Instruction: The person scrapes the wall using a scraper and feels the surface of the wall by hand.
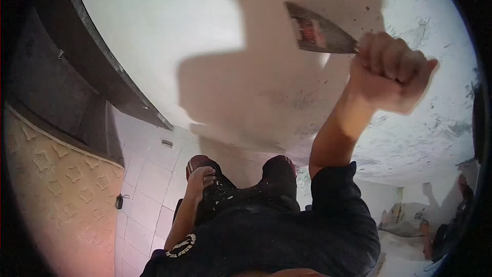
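Observation:
My right hand [392,66] is raised at the upper right, its fingers wrapped around the handle of a putty knife [325,33]. The knife's wide metal blade points left in front of the wall [169,15], with a reddish patch on its face. Most of the handle is hidden inside my fist. Whether the blade touches the wall I cannot tell. My left hand [201,178] rests on my left knee with nothing visible in it, the fingers loosely laid out.
At the left is a dark door frame [102,46]. Below it lies a patterned tan mat or panel [72,195] beside white floor tiles [146,190], with a small dark object [120,202] at its edge. Another person [453,225] is at the lower right. My shadow covers the wall's middle.

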`<state>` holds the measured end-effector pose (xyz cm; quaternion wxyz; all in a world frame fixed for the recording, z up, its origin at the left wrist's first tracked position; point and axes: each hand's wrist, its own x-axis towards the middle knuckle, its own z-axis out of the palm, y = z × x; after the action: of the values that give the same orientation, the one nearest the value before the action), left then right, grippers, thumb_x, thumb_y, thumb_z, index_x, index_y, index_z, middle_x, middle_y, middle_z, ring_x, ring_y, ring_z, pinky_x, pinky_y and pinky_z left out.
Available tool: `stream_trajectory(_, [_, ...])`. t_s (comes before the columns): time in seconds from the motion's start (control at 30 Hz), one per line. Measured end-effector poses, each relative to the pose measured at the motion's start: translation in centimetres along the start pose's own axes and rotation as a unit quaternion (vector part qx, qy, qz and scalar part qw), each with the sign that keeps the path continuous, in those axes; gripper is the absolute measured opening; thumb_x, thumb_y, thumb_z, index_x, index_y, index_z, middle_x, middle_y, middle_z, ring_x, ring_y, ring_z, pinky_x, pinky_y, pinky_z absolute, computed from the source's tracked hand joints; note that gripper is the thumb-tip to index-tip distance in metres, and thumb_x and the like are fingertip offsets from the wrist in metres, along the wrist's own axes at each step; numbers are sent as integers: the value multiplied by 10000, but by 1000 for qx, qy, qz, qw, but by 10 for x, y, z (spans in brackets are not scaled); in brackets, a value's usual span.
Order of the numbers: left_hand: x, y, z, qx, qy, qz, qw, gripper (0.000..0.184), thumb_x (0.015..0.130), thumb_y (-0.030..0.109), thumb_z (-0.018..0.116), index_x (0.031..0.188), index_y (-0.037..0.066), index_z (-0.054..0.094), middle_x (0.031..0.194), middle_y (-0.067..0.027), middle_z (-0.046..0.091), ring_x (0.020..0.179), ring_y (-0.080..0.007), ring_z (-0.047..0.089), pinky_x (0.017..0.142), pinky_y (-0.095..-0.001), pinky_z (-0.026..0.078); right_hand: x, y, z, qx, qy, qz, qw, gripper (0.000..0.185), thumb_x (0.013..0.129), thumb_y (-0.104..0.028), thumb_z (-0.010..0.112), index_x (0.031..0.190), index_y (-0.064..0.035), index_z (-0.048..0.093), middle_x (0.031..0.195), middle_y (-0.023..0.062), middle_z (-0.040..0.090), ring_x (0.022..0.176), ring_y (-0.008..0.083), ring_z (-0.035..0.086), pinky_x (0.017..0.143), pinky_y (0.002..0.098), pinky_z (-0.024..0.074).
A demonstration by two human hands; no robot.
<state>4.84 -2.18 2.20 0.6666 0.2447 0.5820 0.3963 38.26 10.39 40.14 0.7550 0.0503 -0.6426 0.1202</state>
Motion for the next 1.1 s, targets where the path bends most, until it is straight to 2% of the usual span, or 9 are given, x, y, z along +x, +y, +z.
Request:
stream_trajectory(0.27, [11,-6,-1,-7,-47,37,998,356,897,355,506,1070,59,599,1004,-90,653,817,-184,621,758,-312,497,16,-29,-29,-22,-93,39,995,520,1017,-367,226,543,-170,306,503,-22,343,428,112,283,400,259,290])
stream_trajectory(0.33, [14,-3,2,-7,-46,18,999,355,896,357,509,1069,60,599,1001,-89,654,816,-180,622,754,-306,497,12,-44,-88,253,-40,94,962,463,987,-306,318,542,-186,370,473,-38,323,428,120,279,444,273,285])
stream_trajectory(0.37, [10,-4,2,-4,-40,-9,999,355,895,359,513,1068,61,599,999,-88,654,815,-177,622,749,-300,497,27,-29,-51,203,-201,-28,958,481,1015,-321,187,589,-150,330,509,-1,321,435,135,263,385,272,252])
stream_trajectory(0.4, [6,-6,1,-5,-40,-14,999,355,895,359,513,1068,61,599,999,-88,654,815,-177,622,749,-300,497,20,-13,2,-40,-63,-12,997,483,1013,-326,187,588,-161,347,500,-22,312,427,122,254,389,268,240])
stream_trajectory(0.57, [1,3,5,-2,-39,-9,999,353,880,349,526,1064,56,595,1014,-94,653,823,-179,620,750,-300,493,46,-47,2,146,-147,6,978,499,1009,-357,208,550,-171,266,476,-33,283,407,113,234,392,263,229])
stream_trajectory(0.67, [4,-5,-1,-24,-36,-7,999,349,873,346,533,1055,55,596,1016,-95,653,817,-177,617,751,-303,493,27,-2,13,-71,19,15,997,526,998,-423,223,540,-171,285,460,-58,270,391,99,205,377,263,218])
stream_trajectory(0.83, [4,1,4,-9,-41,-12,999,334,878,346,529,1060,75,600,1005,-93,651,806,-178,610,757,-323,491,43,-46,-11,280,-60,0,958,518,1005,-422,258,561,-158,285,456,-18,246,383,121,202,360,290,217])
stream_trajectory(1.0, [0,-3,6,0,-56,17,998,339,885,339,523,1066,63,598,997,-92,649,805,-172,614,746,-313,494,37,9,11,-19,21,138,990,566,939,-599,306,521,-217,309,419,-60,272,370,98,249,396,222,253])
stream_trajectory(1.1, [-5,3,11,-31,-58,38,997,342,892,327,509,1061,42,595,996,-99,649,802,-184,615,749,-327,493,46,-21,-8,269,-23,-13,963,587,986,-527,206,532,-161,270,438,-15,244,377,130,166,379,281,181])
